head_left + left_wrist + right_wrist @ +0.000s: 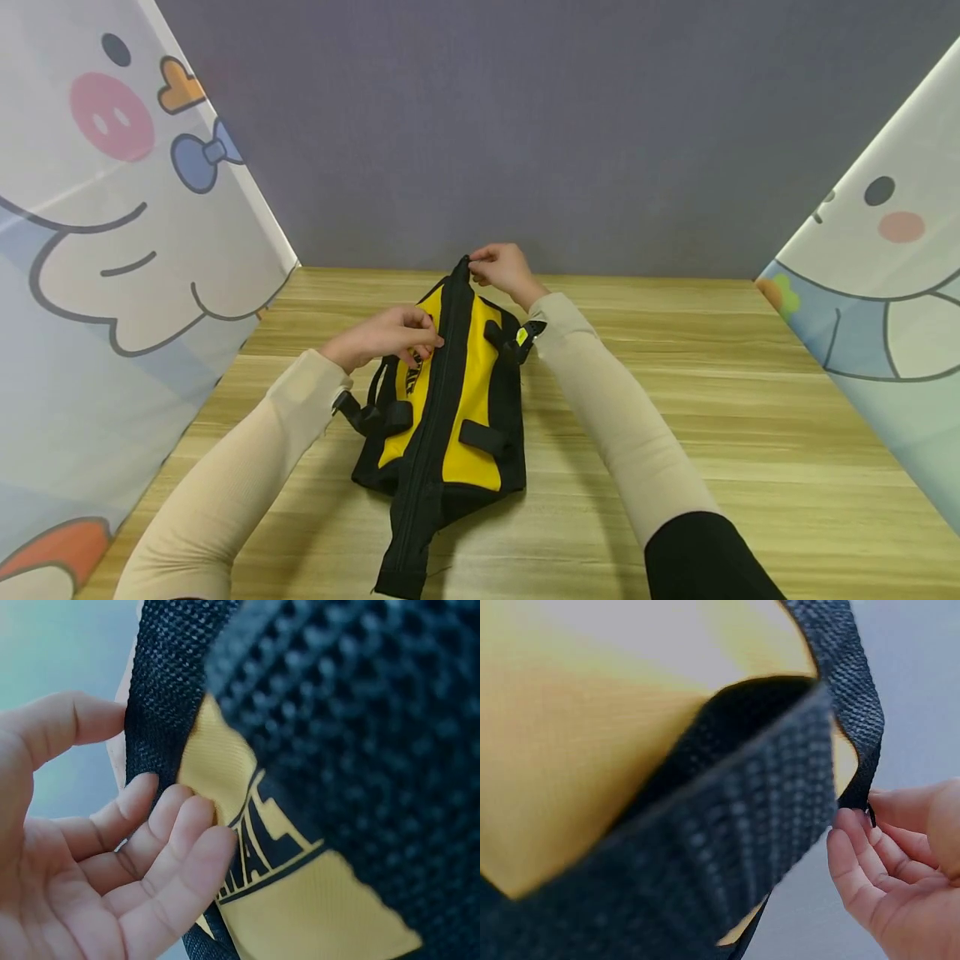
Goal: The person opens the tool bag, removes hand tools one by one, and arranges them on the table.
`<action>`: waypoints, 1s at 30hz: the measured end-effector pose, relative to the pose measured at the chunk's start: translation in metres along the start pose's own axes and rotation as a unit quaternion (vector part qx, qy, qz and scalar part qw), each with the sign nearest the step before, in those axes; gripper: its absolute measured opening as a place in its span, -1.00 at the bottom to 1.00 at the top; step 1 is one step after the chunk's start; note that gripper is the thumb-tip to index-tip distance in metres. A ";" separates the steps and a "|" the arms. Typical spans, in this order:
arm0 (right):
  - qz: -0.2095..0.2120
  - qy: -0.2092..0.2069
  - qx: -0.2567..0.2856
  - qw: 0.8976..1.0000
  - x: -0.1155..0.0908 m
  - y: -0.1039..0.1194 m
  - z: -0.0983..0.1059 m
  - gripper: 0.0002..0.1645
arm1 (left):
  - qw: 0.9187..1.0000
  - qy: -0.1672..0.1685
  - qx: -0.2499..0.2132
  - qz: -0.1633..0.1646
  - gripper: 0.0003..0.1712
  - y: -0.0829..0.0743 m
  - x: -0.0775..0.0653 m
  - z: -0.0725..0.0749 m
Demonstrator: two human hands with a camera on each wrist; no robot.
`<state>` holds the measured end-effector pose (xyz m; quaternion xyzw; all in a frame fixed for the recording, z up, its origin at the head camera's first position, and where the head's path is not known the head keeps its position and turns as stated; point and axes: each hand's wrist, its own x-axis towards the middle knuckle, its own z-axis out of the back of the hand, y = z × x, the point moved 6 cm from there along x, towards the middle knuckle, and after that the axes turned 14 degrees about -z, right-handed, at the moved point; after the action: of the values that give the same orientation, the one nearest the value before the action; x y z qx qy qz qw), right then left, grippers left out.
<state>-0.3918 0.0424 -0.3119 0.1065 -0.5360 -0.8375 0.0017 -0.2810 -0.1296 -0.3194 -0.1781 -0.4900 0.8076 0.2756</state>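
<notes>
A yellow and black tool bag (477,375) lies on the table, with a wide black zipper band (431,429) along its top. At the far end of that band my right hand (501,271) pinches the black tip between thumb and fingers. In the right wrist view the right hand (900,862) holds a thin black piece at the band's end. My left hand (386,335) is at the band's left edge, over the yellow side panel. The left wrist view shows the left hand (127,847) with thumb and fingertips at the black webbing, fingers loosely bent.
The wood-grain table (675,400) extends to both sides of the bag. Behind it stands a grey wall (525,133). Cartoon-printed panels (150,275) rise left and right. Black webbing loops (483,436) stick out from the bag, and the band's near end hangs past its body.
</notes>
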 end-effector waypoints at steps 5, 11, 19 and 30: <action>-0.037 0.007 0.074 0.997 0.002 -0.003 0.005 -0.71 | 1.000 0.006 -0.007 -0.014 -0.78 -0.002 0.001 0.000; -0.084 0.034 0.176 0.980 0.005 -0.006 0.005 -0.70 | 0.999 0.007 -0.027 -0.028 -0.80 -0.004 0.001 -0.001; -0.124 0.050 0.219 0.967 0.008 -0.012 0.002 -0.65 | 0.998 -0.003 -0.040 -0.047 -0.79 -0.005 -0.002 -0.003; -0.114 0.049 0.178 0.976 -0.001 -0.002 -0.003 -0.67 | 0.997 -0.019 -0.043 -0.059 -0.79 -0.001 -0.004 -0.002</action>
<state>-0.3896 0.0404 -0.3147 0.2065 -0.6602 -0.7170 -0.0862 -0.2765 -0.1305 -0.3188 -0.1454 -0.5389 0.7713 0.3057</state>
